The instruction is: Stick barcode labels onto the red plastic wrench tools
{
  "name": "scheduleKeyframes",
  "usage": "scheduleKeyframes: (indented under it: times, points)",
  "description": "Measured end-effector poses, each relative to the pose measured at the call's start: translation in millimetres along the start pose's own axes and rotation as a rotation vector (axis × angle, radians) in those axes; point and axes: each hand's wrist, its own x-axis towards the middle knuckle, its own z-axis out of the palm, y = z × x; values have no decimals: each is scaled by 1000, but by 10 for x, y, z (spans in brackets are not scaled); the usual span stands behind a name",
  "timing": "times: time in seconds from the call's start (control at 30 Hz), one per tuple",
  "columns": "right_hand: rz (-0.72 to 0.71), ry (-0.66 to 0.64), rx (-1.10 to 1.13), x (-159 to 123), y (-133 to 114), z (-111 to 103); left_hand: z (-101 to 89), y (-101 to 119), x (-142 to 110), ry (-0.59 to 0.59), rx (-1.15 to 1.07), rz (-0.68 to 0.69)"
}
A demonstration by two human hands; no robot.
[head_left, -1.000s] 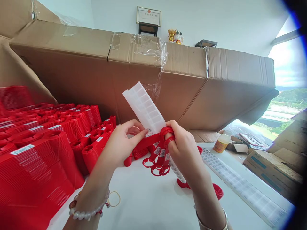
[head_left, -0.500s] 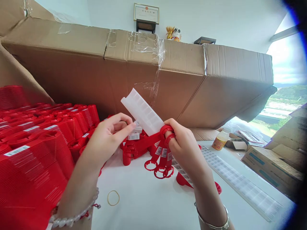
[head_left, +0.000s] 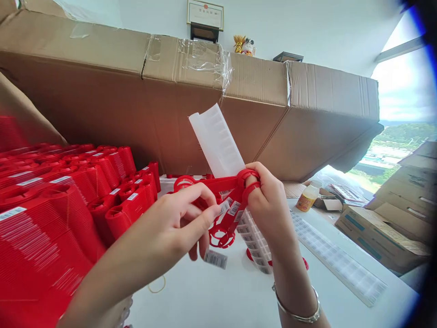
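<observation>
My left hand (head_left: 187,216) pinches a small white barcode sticker (head_left: 224,207) between thumb and forefinger, close against the red plastic pieces. A second barcode sticker (head_left: 215,259) sits at the tips of its lower fingers. My right hand (head_left: 271,205) is closed round several red ring-ended plastic pieces (head_left: 220,184), with some rings looped over its fingers. Barcode labels show on the hanging strips. A white label sheet (head_left: 221,139) passes by the same hand, its upper end standing up and its lower part, covered in barcodes, hanging below. How the hand grips the sheet is hidden.
Stacks of banded red plastic pieces (head_left: 30,255) fill the left. A rubber band (head_left: 157,290) lies on the white table (head_left: 191,305). Another label sheet (head_left: 344,262), a bottle (head_left: 307,197) and cardboard boxes (head_left: 382,232) are at right. A large cardboard sheet (head_left: 191,105) stands behind.
My left hand has moved right and down with a sticker, to the labelled strips. The right hand has shifted slightly right, and the label sheet stands steeper. The view has shifted a little.
</observation>
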Motion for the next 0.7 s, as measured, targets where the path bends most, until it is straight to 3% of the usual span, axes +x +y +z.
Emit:
scheduleKeyframes:
  times: [0.17,0.3,0.6,0.7]
  points:
    - [128,-98,174,-4,-78,-44,-3,-8,76,258,-14,76]
    - [196,-139,248,-31,-159,-59,-33,3,66,369,-8,108]
    - [155,-160,141,-104,-217,-71,-69,-59,28,218,124,27]
    - [120,-157,105,-131,-248,-71,-53,-51,18,209,165,61]
